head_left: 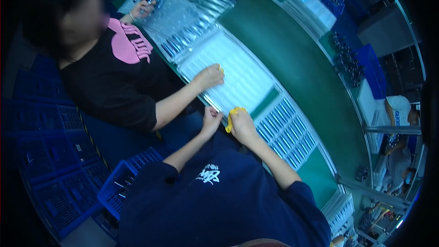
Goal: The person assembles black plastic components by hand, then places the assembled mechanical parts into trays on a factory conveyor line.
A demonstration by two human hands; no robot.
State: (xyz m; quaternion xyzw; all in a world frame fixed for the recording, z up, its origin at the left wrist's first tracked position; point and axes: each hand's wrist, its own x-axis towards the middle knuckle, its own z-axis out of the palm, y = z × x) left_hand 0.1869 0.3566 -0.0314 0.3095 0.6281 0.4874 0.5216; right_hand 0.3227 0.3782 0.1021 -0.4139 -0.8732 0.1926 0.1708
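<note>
Both hands at near edge of belt (292,59). Right hand (242,126), yellow finger cots, pinching corner of white tray (242,77). Left hand (211,120) curled beside it, grip unclear. Co-worker's hand (209,77) on tray.

Left hand (211,120) and right hand (241,126), yellow finger cots, at white tray (242,80) edge; co-worker's hand (209,77) on tray.

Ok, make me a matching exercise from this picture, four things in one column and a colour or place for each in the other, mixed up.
Things:
1. conveyor belt
2. crate
3. finger covers
4. tray of white slots

Colour or place:
A. yellow, on the right hand
B. blue, low at the left
C. green, running up the middle
D. under a co-worker's hand

Pairs: 1-C, 2-B, 3-A, 4-D
</note>
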